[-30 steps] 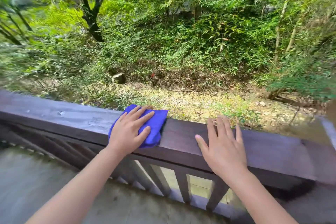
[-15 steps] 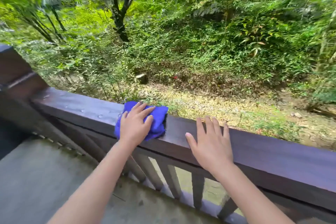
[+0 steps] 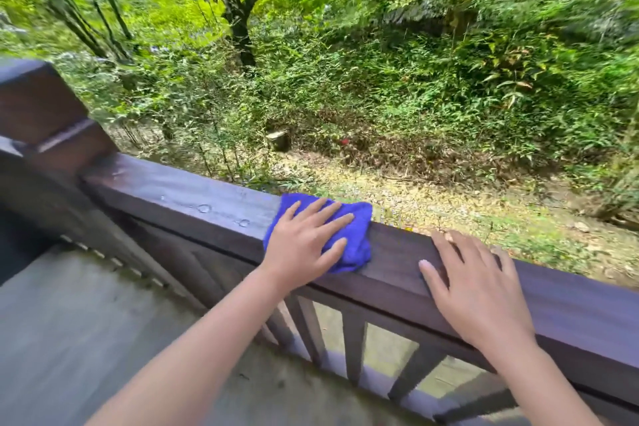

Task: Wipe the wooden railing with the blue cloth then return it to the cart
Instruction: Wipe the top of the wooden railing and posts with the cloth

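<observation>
— Wiping the wooden railing (image 3: 408, 273): is that the step in hand?
— Yes. The left hand (image 3: 304, 245) presses the blue cloth (image 3: 356, 239) flat on the top rail, fingers spread wide over it; the right hand (image 3: 480, 290) rests open and empty on the rail just beside, bracing.
— Next move?
— Likely a sweep left toward the corner post (image 3: 38, 104), where water droplets (image 3: 204, 208) sit on unwiped wood. Steady downward pressure matters.
— And the cart?
— Not in view; returning the cloth is not yet done.
— Setting?
— An outdoor deck (image 3: 69, 322) overlooking leafy undergrowth (image 3: 380, 86).
</observation>
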The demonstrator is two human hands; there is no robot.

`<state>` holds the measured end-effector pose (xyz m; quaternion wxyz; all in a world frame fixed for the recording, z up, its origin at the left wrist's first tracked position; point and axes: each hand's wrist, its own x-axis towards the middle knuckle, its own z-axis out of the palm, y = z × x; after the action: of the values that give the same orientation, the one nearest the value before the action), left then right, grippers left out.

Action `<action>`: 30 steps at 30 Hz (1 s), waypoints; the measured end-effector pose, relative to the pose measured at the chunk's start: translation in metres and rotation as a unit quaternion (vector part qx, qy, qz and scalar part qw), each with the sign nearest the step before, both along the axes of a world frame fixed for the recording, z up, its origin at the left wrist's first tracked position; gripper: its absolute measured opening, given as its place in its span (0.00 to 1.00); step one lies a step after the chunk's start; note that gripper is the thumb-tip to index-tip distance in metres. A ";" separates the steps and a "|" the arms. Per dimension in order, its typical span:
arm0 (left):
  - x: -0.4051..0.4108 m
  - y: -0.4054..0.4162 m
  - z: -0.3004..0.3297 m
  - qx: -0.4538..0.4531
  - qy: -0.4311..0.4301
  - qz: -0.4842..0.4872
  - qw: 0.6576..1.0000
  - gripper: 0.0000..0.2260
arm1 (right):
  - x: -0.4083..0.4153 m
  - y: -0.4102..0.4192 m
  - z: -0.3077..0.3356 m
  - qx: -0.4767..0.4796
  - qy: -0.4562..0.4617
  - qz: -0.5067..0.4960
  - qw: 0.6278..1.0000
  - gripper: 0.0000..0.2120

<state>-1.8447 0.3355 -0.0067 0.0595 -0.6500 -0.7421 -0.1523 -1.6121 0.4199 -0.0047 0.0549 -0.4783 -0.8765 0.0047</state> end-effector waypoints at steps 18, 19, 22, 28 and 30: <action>-0.074 -0.013 -0.009 0.030 -0.050 0.246 0.967 0.18 | -0.143 -0.036 0.001 -0.031 0.029 0.019 0.999 0.31; -0.077 -0.021 -0.008 0.035 -0.037 0.188 0.981 0.20 | -0.152 -0.039 0.001 -0.024 0.034 0.022 0.999 0.31; -0.113 -0.039 -0.004 0.035 0.011 0.019 0.999 0.20 | -0.176 -0.045 0.001 -0.024 0.029 0.029 0.999 0.31; -0.188 -0.053 -0.007 0.025 0.058 -0.071 0.995 0.22 | -0.216 -0.060 0.004 -0.031 0.033 0.029 0.999 0.30; -0.213 -0.059 -0.006 0.021 0.049 -0.065 0.996 0.24 | -0.230 -0.064 0.006 -0.032 0.034 0.029 0.998 0.30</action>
<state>-2.0578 0.2765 -0.0130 0.0994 -0.7023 -0.6909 -0.1395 -1.8418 0.3563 0.0009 0.0694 -0.4534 -0.8871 0.0509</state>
